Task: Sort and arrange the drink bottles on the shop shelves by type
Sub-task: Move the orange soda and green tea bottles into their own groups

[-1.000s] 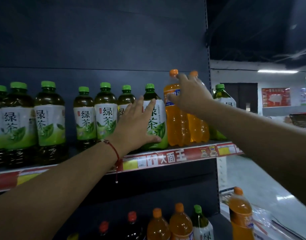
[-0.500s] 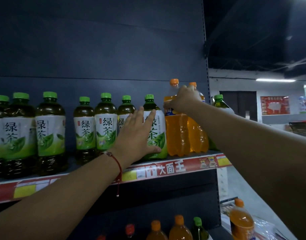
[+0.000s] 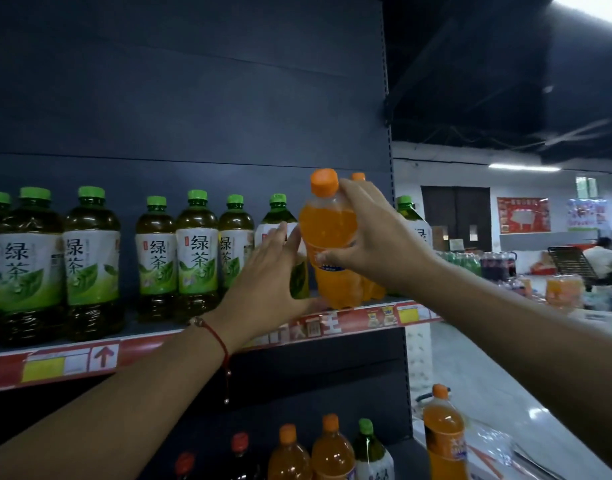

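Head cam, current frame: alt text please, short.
The right hand grips an orange soda bottle at the shelf edge, while the open left hand rests against a green tea bottle. More green tea bottles line the shelf leftward.

upper shelf | green tea bottles upright | orange bottles right end

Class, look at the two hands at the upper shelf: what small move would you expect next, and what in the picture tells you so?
Probably lift the orange bottle clear of the shelf. The right hand already grips its upper body and it leans forward at the edge, while the left hand rests flat against a green tea bottle beside it, likely steadying it.
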Motion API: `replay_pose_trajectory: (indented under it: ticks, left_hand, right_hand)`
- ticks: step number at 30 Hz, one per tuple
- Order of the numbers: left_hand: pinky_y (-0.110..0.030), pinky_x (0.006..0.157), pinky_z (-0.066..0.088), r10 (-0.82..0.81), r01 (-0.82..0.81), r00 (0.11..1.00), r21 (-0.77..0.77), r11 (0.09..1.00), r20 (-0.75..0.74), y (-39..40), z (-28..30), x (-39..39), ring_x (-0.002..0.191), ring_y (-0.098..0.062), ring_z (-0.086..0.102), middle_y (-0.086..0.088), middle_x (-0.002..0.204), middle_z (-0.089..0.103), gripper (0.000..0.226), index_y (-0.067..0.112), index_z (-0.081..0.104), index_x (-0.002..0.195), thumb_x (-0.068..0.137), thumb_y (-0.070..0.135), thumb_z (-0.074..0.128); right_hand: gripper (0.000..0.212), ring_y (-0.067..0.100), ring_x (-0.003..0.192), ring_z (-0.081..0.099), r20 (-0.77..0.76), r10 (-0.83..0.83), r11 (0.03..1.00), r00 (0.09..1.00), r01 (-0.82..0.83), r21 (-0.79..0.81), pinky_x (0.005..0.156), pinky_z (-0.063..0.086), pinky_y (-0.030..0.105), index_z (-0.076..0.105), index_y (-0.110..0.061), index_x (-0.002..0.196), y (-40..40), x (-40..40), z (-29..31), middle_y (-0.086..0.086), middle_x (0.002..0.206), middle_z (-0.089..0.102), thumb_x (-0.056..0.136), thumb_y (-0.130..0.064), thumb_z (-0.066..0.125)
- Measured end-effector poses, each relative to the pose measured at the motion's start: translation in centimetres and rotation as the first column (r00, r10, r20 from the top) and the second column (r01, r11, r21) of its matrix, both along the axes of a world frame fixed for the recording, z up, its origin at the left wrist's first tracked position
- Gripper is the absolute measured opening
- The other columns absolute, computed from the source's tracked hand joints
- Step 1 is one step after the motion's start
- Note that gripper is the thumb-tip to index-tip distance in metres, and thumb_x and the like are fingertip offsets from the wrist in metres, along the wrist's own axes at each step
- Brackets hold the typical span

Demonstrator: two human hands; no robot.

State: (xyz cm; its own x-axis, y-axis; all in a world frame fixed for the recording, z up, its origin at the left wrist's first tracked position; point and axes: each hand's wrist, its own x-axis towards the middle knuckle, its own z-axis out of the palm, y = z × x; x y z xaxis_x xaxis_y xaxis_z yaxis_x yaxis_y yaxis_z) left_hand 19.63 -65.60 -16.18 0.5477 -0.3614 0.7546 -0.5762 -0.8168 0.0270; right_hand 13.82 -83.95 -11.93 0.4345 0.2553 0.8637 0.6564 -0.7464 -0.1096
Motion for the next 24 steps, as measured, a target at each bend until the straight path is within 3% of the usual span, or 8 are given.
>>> replay_pose_trajectory:
  ticks: [3,6,9,11,17,20,22,24]
  left_hand:
    - [-0.036,0.100,0.047,-0.345,0.316,0.936,-0.261,0.912,-0.072,-1.8,-1.9,-3.3,0.127,-0.002,0.046,0.023,0.141,0.044,0.096,0.053,0.024,0.142,0.065,0.067,0.079]
    - [-0.022,0.087,0.051,-0.531,0.419,0.837,-0.471,0.776,-0.130,-3.0,-4.0,-5.9,0.116,0.004,0.056,0.027,0.130,0.053,0.095,0.055,0.025,0.141,0.067,0.054,0.083]
    - [-0.027,0.083,0.057,-0.638,0.440,0.751,-0.591,0.676,-0.169,-3.5,-6.5,-7.8,0.108,0.000,0.064,0.022,0.119,0.063,0.086,0.049,0.037,0.136,0.068,0.041,0.088]
    - [-0.032,0.083,0.059,-0.672,0.410,0.709,-0.651,0.639,-0.214,-3.8,-9.2,-8.8,0.106,-0.004,0.067,0.021,0.116,0.065,0.085,0.050,0.041,0.131,0.062,0.040,0.090]
    - [-0.025,0.073,0.058,-0.721,0.173,0.627,-0.851,0.497,-0.294,-4.1,-19.4,-10.0,0.101,-0.011,0.071,0.009,0.111,0.072,0.093,0.037,0.047,0.128,0.050,0.029,0.097]
    - [-0.033,0.078,0.059,-0.728,-0.009,0.601,-0.914,0.405,-0.329,-3.2,-23.7,-10.2,0.100,-0.018,0.072,0.000,0.112,0.073,0.084,0.030,0.053,0.128,0.055,0.031,0.095]
    - [-0.049,0.092,0.055,-0.751,-0.107,0.560,-0.929,0.354,-0.351,-2.2,-26.4,-9.9,0.107,-0.024,0.070,-0.003,0.117,0.072,0.085,0.029,0.054,0.132,0.057,0.045,0.089]
    - [-0.059,0.099,0.048,-0.811,-0.225,0.493,-0.946,0.232,-0.316,-1.1,-28.8,-9.7,0.113,-0.032,0.067,-0.010,0.122,0.070,0.087,0.026,0.055,0.135,0.061,0.057,0.087]
  right_hand:
    - [0.089,0.006,0.113,0.043,0.032,0.056,0.997,0.998,-0.058,0.056,0.085,0.041,0.017,0.029,-0.031,0.141,-0.8,-3.1,-1.9,-0.016,0.129,0.039,0.071,-0.046,0.081]
    - [0.087,-0.001,0.104,0.053,-0.066,0.214,0.937,0.975,-0.185,0.297,0.077,0.046,0.014,0.032,-0.037,0.138,-2.0,-5.9,-3.8,-0.021,0.122,0.046,0.067,-0.046,0.081]
    - [0.084,-0.006,0.094,0.063,-0.141,0.418,0.817,0.897,-0.304,0.490,0.064,0.054,0.012,0.040,-0.039,0.134,-2.7,-8.0,-6.3,-0.022,0.111,0.057,0.059,-0.045,0.078]
    - [0.082,-0.012,0.092,0.062,-0.171,0.492,0.761,0.854,-0.326,0.561,0.064,0.053,0.010,0.043,-0.039,0.132,-2.9,-8.5,-8.5,-0.021,0.109,0.060,0.057,-0.041,0.078]
    - [0.064,0.005,0.098,0.069,-0.250,0.657,0.602,0.711,-0.295,0.742,0.071,0.057,0.021,0.052,-0.032,0.126,-1.0,-7.4,-17.8,-0.012,0.110,0.070,0.069,-0.024,0.078]
    - [0.066,0.001,0.100,0.067,-0.355,0.677,0.593,0.645,-0.193,0.782,0.072,0.055,0.018,0.047,-0.028,0.133,0.2,-6.4,-22.9,-0.008,0.117,0.066,0.073,-0.029,0.073]
    - [0.068,0.002,0.105,0.065,-0.464,0.676,0.633,0.572,-0.131,0.763,0.077,0.055,0.019,0.042,-0.030,0.137,0.7,-5.9,-26.2,-0.011,0.120,0.062,0.074,-0.037,0.068]
    - [0.068,-0.004,0.105,0.062,-0.585,0.663,0.698,0.466,-0.105,0.708,0.081,0.053,0.017,0.039,-0.036,0.136,1.2,-5.8,-29.2,-0.014,0.121,0.058,0.074,-0.043,0.065]
